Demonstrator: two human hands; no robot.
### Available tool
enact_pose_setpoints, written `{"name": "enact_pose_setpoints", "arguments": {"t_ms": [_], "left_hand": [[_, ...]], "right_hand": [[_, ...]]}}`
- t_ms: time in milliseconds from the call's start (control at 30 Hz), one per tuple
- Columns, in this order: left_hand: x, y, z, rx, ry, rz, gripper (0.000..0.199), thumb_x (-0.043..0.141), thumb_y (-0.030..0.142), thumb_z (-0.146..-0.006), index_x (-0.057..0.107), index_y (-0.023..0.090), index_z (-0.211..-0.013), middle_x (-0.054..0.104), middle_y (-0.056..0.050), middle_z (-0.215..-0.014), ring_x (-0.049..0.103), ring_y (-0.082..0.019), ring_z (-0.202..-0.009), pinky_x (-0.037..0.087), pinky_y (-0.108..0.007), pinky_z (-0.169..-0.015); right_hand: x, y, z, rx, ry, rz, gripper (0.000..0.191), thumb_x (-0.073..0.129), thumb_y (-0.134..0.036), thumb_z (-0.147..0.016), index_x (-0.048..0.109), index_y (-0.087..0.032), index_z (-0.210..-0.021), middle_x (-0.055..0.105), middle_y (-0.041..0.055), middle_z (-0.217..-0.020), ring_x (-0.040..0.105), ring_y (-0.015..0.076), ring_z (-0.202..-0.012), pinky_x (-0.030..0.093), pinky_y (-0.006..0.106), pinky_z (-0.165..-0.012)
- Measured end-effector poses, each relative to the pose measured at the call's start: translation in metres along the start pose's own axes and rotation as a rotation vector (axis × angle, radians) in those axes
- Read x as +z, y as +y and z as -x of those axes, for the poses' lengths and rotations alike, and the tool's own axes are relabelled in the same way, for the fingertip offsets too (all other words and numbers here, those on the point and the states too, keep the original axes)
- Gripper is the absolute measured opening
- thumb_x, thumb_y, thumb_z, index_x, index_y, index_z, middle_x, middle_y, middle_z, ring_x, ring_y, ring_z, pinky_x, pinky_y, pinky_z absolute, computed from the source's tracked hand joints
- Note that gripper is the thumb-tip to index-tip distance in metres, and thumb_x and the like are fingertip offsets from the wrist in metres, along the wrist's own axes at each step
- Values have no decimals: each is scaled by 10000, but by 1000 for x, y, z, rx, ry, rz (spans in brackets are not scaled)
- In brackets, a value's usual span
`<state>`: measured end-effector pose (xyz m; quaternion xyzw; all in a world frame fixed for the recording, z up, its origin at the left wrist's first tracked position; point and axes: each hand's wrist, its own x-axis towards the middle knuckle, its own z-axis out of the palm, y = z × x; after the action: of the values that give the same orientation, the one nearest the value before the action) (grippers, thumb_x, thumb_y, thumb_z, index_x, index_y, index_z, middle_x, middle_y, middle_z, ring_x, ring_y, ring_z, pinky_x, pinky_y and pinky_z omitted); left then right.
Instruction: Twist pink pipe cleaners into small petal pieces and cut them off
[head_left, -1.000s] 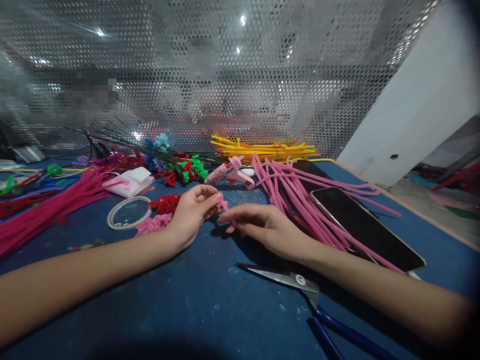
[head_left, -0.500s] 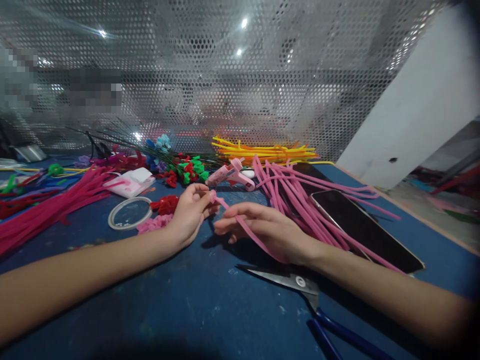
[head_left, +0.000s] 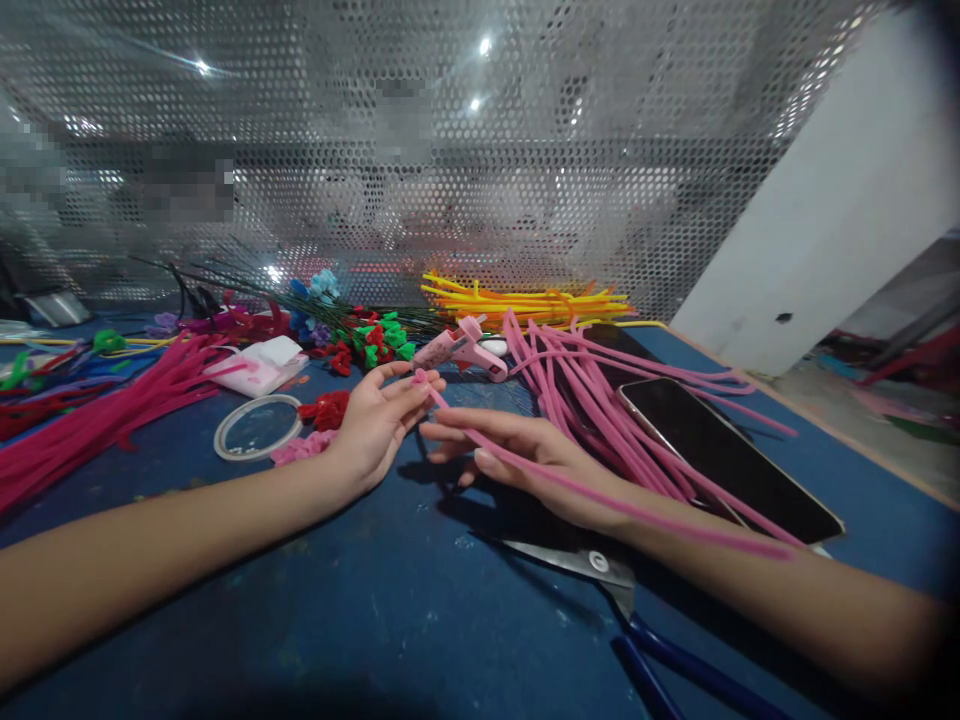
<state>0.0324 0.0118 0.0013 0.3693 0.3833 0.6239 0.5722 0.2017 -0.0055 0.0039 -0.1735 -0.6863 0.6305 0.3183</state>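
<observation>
My left hand (head_left: 381, 425) pinches the small curled end of a pink pipe cleaner (head_left: 430, 388) between thumb and fingertips. From there the pipe cleaner runs to my right hand (head_left: 536, 455), threading between its fairly straight fingers. Its long tail crosses over the palm side and lies along my right forearm. Below my right hand, scissors (head_left: 600, 565) with dark blue handles rest on the table, blades partly in shadow. Beside my left wrist sit a finished-looking pink ruffled piece (head_left: 304, 448) and a red one (head_left: 327, 411).
A bundle of pink pipe cleaners (head_left: 577, 410) and a black phone (head_left: 731, 455) lie at right. Behind the hands is a pink glue gun (head_left: 463, 350), with yellow pipe cleaners (head_left: 525, 298) farther back. Left are a tape roll (head_left: 225, 445) and magenta pipe cleaners (head_left: 142, 400). A perforated metal screen (head_left: 420, 200) closes the back.
The pipe cleaner's free tail has swung up from under my right hand and now stretches over the hand and forearm. My right thumb has shifted; the left hand keeps its pinch.
</observation>
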Motion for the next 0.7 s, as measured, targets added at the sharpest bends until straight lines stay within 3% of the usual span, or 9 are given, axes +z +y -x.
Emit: {"name": "enact_pose_setpoints", "arguments": {"t_ms": [100, 233, 433, 567, 633, 700], "left_hand": [[2, 0, 2, 15, 7, -46, 314, 610, 9, -673, 432, 164, -880, 674, -44, -816, 661, -139, -769, 517, -249, -699], [3, -1, 3, 57, 31, -40, 341, 619, 8, -657, 399, 175, -857, 635, 19, -700, 668, -141, -741, 513, -236, -678], [0, -4, 1, 95, 23, -67, 444, 695, 73, -593, 382, 187, -885, 631, 20, -695, 668, -159, -708, 517, -253, -639], [-2, -5, -2, 120, 25, -134, 515, 738, 90, -535, 382, 192, -893, 636, 16, -709, 651, -150, -634, 520, -283, -619], [-3, -5, -2, 118, 12, -156, 531, 746, 96, -523, 382, 194, -896, 640, 17, -710, 632, -132, -592, 512, -274, -596], [-4, -5, -2, 121, -5, -162, 519, 740, 105, -535, 384, 194, -902, 648, 13, -710, 621, -120, -577, 499, -259, -587]], "right_hand": [[0, 2, 2, -11, -100, 27, 393, 461, -395, -866, 543, -169, -1177, 639, 99, -1048, 612, 126, -860, 458, 295, -803], [-2, 5, 4, -72, -93, 109, 392, 448, -421, -866, 613, -134, -1077, 629, 33, -717, 563, 98, -672, 441, 240, -656], [-1, 1, 3, -137, -91, 344, 404, 440, -443, -861, 686, -128, -921, 547, 8, -612, 496, 97, -607, 386, 234, -595], [2, -3, 2, -150, 95, 576, 394, 440, -398, -870, 704, -149, -716, 460, -6, -573, 448, 95, -576, 361, 242, -583], [2, -3, 1, -147, 219, 629, 429, 423, -376, -880, 676, -164, -606, 413, -9, -572, 433, 100, -585, 365, 251, -602], [1, -3, 1, -143, 264, 641, 448, 411, -351, -887, 653, -171, -555, 432, 7, -634, 457, 114, -657, 382, 268, -665]]}}
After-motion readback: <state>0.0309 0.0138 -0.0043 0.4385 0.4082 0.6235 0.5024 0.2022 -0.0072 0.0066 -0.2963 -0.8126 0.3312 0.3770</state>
